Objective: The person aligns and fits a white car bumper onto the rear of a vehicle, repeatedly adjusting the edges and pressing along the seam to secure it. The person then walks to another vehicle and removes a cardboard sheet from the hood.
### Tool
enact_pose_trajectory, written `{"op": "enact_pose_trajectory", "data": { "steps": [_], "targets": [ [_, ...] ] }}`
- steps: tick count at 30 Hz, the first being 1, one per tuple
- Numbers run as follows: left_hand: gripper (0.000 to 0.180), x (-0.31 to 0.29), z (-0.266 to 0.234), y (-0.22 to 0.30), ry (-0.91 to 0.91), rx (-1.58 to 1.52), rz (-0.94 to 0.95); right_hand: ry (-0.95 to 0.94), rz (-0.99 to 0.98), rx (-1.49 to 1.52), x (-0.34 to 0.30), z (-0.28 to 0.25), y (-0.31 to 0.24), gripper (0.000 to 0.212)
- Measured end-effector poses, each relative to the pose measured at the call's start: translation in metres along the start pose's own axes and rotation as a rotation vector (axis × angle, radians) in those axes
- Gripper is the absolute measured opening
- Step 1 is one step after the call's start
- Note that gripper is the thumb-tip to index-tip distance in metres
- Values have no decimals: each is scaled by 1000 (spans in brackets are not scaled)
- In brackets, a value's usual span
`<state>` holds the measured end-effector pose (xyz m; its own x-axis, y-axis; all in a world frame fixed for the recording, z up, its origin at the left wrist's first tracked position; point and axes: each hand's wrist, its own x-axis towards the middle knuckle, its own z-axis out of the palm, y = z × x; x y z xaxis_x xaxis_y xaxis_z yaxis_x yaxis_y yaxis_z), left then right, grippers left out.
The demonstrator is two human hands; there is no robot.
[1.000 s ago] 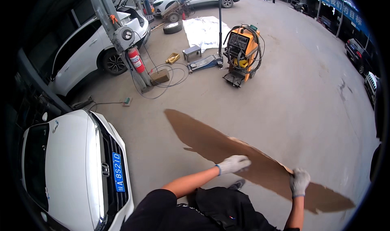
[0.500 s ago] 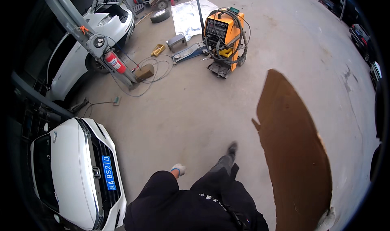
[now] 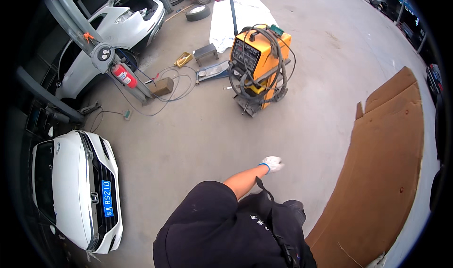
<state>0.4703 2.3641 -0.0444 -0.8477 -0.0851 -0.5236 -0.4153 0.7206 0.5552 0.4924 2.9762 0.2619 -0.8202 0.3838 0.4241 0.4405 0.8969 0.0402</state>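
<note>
My left hand (image 3: 272,164), in a white knit glove with a blue cuff, hangs forward over the concrete floor. Its fingers are curled in, and nothing shows in them. A long brown cardboard sheet (image 3: 387,150) rises on my right side, bowed, with a torn flap near its upper left edge. At the sheet's lower edge a bit of my white-gloved right hand (image 3: 377,260) shows, closed on the cardboard; most of that hand is hidden behind it. Ahead stands a yellow-orange wheeled machine (image 3: 260,56) with dark cables looped over it.
White cars stand at left, one near (image 3: 71,188) and one farther (image 3: 101,37) beside a grey lift post (image 3: 78,23). A red fire extinguisher (image 3: 124,75), hoses (image 3: 181,92), a blue floor jack (image 3: 214,72), a grey step stool (image 3: 205,54), a tyre (image 3: 197,13) and a white sheet (image 3: 247,13) lie ahead.
My left hand has swung forward and to the right. The cardboard has shifted right and turned, showing more of its face. The yellow-orange machine appears nearer.
</note>
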Motion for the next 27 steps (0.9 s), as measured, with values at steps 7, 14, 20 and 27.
{"op": "enact_pose_trajectory", "data": {
  "steps": [7,14,20,27],
  "targets": [
    [49,178,-59,45,100,-86,-63,13,-42,86,220,137,-121,48],
    [46,246,-68,-15,-14,-209,-744,-6,-168,247,471,243,-296,53],
    [38,323,-63,46,83,-470,-813,98,-375,375,651,318,-515,45],
    [39,560,-137,108,-150,-314,-546,153,-576,434,805,392,-724,42]
  ]
}}
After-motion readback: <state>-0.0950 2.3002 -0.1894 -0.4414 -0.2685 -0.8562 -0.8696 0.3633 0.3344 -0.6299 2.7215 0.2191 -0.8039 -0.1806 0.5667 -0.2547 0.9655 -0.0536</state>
